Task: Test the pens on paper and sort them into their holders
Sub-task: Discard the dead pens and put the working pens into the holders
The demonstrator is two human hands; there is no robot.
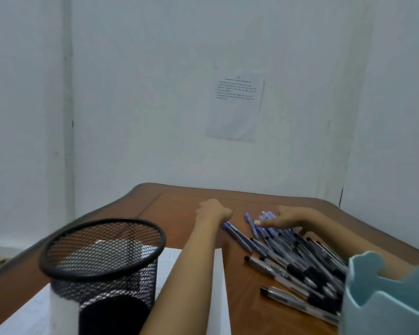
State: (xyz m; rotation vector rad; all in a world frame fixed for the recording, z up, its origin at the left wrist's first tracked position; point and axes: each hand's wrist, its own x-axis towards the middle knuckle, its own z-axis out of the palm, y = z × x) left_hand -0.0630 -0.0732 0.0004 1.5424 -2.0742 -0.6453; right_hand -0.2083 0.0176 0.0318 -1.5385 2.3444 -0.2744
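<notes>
A heap of pens (298, 262), blue ones at the far end and black ones nearer me, lies on the brown table (179, 201). My right hand (283, 220) rests flat on the far end of the heap, fingers stretched over the blue pens. My left hand (212, 210) lies on the table just left of the heap, beside the tip of a blue pen (237, 235); its fingers are turned away from me, so how they lie is hidden. A black mesh holder (102, 267) stands at the near left on white paper (218, 286). A light blue holder (385, 301) stands at the near right.
The table's far edge meets a pale wall. A printed sheet (236, 108) is stuck to that wall. Bare wood shows at the table's far left and far right corners.
</notes>
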